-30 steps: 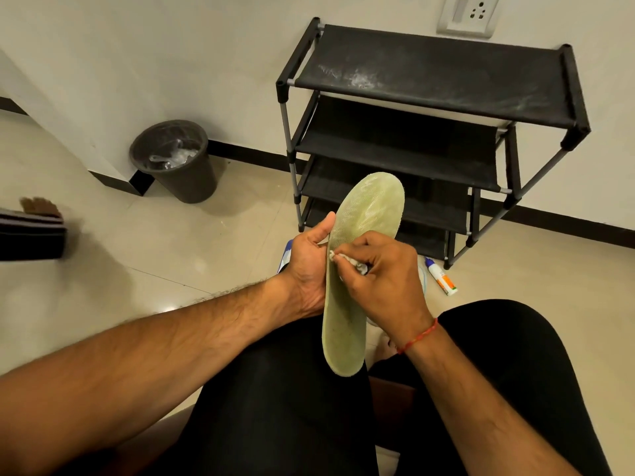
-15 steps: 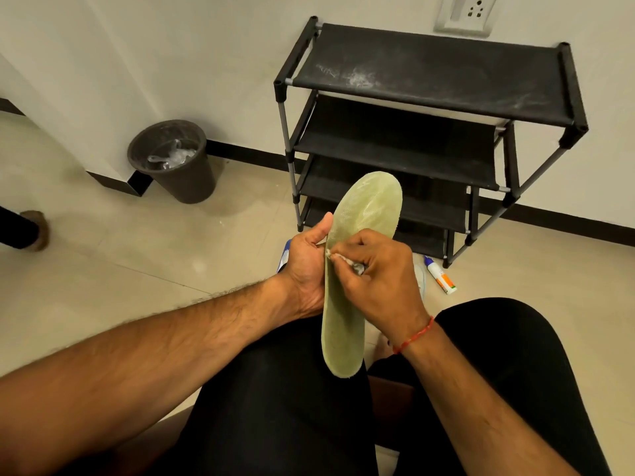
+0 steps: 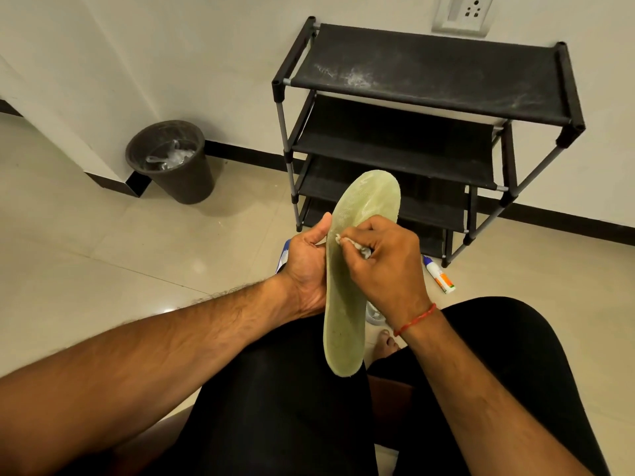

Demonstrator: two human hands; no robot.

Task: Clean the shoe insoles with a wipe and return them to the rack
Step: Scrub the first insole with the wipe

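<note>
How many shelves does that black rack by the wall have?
4, stacked in the rack: the dusty top shelf, the second shelf below it, the third shelf, and the lowest shelf near the floor, partly hidden behind the insole and the right hand.

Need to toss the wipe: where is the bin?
In the head view, the bin stands on the floor at upper left, by the wall corner, left of the rack.

Left hand (image 3: 307, 266) grips the green insole (image 3: 347, 297); right hand (image 3: 385, 259) presses a crumpled wipe (image 3: 348, 241) (seemingly damp) on it.
</note>
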